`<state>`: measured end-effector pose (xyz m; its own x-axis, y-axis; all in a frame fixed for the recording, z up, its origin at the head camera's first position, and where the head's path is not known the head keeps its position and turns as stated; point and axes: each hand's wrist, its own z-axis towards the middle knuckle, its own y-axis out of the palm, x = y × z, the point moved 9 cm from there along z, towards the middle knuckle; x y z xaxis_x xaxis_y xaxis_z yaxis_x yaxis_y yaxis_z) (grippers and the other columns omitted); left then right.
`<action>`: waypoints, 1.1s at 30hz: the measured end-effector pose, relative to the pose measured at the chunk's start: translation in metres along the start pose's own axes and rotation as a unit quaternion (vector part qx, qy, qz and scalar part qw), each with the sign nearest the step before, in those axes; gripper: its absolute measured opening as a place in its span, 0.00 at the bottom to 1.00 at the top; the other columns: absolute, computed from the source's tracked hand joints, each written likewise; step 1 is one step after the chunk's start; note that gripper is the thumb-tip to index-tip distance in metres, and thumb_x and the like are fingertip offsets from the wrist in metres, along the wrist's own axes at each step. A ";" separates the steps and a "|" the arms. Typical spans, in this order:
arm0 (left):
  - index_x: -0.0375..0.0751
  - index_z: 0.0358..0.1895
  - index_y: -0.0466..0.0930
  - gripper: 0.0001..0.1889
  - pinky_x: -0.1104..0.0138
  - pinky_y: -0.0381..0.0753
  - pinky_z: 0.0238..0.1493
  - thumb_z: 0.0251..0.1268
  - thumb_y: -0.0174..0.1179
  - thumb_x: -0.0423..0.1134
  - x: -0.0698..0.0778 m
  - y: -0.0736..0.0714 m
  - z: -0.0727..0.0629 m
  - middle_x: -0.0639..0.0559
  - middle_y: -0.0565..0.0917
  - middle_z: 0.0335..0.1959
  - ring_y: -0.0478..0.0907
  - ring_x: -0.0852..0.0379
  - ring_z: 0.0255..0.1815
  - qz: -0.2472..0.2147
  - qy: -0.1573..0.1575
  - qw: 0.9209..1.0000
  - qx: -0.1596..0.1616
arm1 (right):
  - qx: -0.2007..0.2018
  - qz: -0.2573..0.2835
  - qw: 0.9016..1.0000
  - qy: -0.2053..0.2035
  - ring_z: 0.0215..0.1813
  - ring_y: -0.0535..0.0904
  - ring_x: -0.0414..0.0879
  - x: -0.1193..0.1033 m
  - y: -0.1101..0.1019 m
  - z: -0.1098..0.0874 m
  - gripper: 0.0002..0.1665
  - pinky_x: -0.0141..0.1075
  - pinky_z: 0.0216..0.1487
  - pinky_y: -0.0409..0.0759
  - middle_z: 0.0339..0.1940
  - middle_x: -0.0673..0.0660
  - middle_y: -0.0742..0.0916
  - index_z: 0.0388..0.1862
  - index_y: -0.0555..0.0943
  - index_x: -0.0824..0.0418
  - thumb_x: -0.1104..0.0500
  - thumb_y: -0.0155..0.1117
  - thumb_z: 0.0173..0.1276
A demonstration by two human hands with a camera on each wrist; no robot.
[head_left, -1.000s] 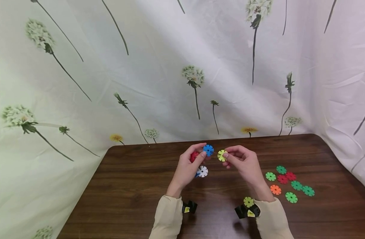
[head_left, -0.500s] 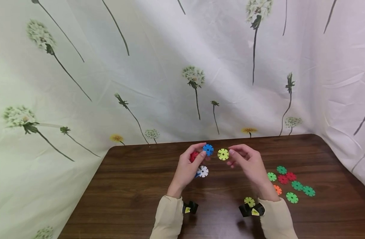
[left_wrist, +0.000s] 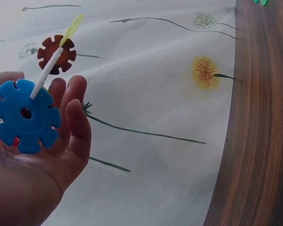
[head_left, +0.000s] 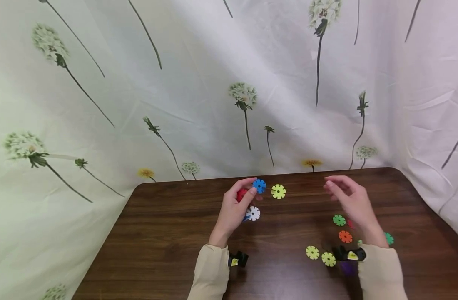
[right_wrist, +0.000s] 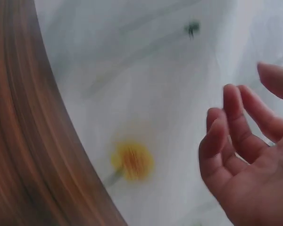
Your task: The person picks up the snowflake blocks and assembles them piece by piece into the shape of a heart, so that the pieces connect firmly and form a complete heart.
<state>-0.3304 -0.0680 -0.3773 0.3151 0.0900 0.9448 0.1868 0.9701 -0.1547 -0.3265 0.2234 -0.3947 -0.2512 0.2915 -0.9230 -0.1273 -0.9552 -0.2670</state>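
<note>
My left hand [head_left: 230,208] pinches a small chain of interlocking plastic discs with notched rims above the table. A blue disc [head_left: 259,183] shows at the fingertips, and a yellow disc [head_left: 275,193] sticks out to its right. Behind the thumb is a red disc [head_left: 241,194]; a white disc [head_left: 256,216] hangs lower. In the left wrist view the blue disc [left_wrist: 37,115] faces the camera, joined to an edge-on white disc [left_wrist: 48,70]. My right hand [head_left: 356,204] hangs off to the right, fingers loosely bent and holding nothing, as the right wrist view also shows.
Loose discs lie on the brown wooden table [head_left: 158,241] at the right: a green disc [head_left: 337,223], an orange disc [head_left: 342,238], two yellow ones and a purple disc [head_left: 349,268]. The right forearm covers others. A flower-printed cloth [head_left: 199,104] hangs behind the table.
My right hand has let go of the yellow disc and moved away to the right, over the loose discs. The yellow disc stays with the chain; my left hand has barely moved.
</note>
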 end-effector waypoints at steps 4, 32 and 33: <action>0.44 0.60 0.75 0.16 0.65 0.83 0.41 0.72 0.55 0.39 0.000 0.000 0.001 0.36 0.85 0.40 0.83 0.43 0.41 -0.002 -0.002 1.000 0.001 | -0.004 -0.105 0.994 0.012 0.40 0.76 0.30 0.018 -0.027 -0.005 0.22 0.24 0.38 0.76 0.40 0.36 0.81 0.56 0.77 0.62 0.48 0.58 0.72; 0.44 0.60 0.75 0.16 0.68 0.82 0.40 0.72 0.54 0.39 0.000 -0.003 0.000 0.35 0.84 0.40 0.83 0.38 0.42 -0.011 0.002 1.000 0.004 | -0.172 -0.323 0.928 0.072 0.41 0.75 0.58 0.092 -0.010 -0.017 0.20 0.55 0.44 0.66 0.36 0.62 0.84 0.44 0.82 0.65 0.57 0.74 0.53; 0.44 0.60 0.75 0.16 0.68 0.82 0.40 0.72 0.54 0.39 0.001 -0.004 0.000 0.35 0.84 0.40 0.83 0.38 0.42 -0.011 0.002 1.000 0.004 | -0.173 -0.326 0.927 0.072 0.41 0.74 0.57 0.092 -0.009 -0.017 0.20 0.54 0.43 0.66 0.36 0.61 0.84 0.43 0.82 0.65 0.57 0.74 0.53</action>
<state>-0.3307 -0.0715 -0.3763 0.3156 0.0677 0.9465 0.1858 0.9737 -0.1316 -0.3323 0.2582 -0.4819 -0.0951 0.8263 -0.5551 0.1145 -0.5449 -0.8307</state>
